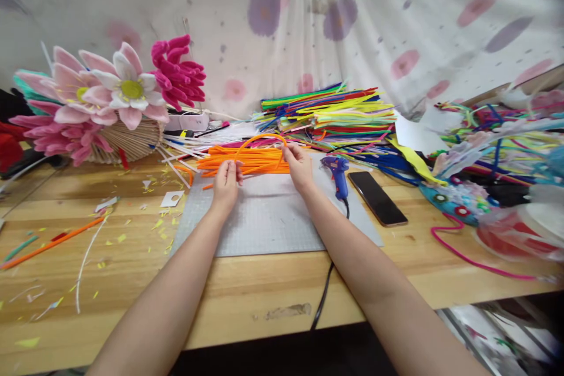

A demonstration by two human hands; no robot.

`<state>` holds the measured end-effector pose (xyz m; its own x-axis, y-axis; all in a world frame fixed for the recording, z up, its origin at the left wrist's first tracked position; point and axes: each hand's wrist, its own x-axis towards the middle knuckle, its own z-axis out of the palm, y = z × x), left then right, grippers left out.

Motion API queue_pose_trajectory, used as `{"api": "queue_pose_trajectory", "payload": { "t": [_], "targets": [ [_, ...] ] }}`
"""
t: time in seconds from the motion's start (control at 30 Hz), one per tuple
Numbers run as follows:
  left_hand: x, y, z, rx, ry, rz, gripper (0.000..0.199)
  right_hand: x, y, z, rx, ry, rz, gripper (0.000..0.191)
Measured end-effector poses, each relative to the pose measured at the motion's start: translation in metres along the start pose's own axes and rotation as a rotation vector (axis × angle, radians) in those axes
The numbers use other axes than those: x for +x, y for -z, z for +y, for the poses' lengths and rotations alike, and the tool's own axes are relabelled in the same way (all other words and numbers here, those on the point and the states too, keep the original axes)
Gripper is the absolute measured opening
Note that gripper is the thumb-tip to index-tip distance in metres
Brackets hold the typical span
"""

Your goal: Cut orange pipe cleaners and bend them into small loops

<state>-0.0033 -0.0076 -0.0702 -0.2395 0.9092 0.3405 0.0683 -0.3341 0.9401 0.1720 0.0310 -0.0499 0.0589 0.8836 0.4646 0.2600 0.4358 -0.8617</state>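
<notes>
An orange pipe cleaner (259, 137) arches between my two hands, above a bundle of orange pipe cleaners (259, 160) on the grey cutting mat (268, 217). My left hand (226, 183) pinches its left end, fingers closed. The right end is pinched between the fingertips of my right hand (298, 164). Just right of that hand, a blue glue gun (338, 176) lies on the mat with its black cord running toward the table's front edge.
A black phone (378, 198) lies right of the glue gun. Fabric-like flowers (127, 88) stand at the back left. Colourful pipe cleaners (335, 108) are piled behind the mat. Scraps and an orange stick (57, 242) lie left; a plastic-wrapped container (522, 229) sits right.
</notes>
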Motion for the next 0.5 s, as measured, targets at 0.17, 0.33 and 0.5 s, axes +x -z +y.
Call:
{"api": "queue_pose_trajectory", "payload": {
  "t": [0.17, 0.33, 0.5],
  "targets": [
    [-0.006, -0.011, 0.002, -0.291, 0.325, -0.168, 0.024, -0.007, -0.009, 0.0, 0.44, -0.232, -0.274, 0.027],
    [-0.012, -0.013, 0.007, -0.311, 0.468, -0.299, 0.018, -0.016, -0.013, -0.002, 0.447, -0.291, -0.454, 0.026],
    [-0.013, -0.015, 0.007, -0.242, 0.487, -0.306, 0.022, -0.019, -0.017, 0.002, 0.363, -0.265, -0.528, 0.028]
  ]
}}
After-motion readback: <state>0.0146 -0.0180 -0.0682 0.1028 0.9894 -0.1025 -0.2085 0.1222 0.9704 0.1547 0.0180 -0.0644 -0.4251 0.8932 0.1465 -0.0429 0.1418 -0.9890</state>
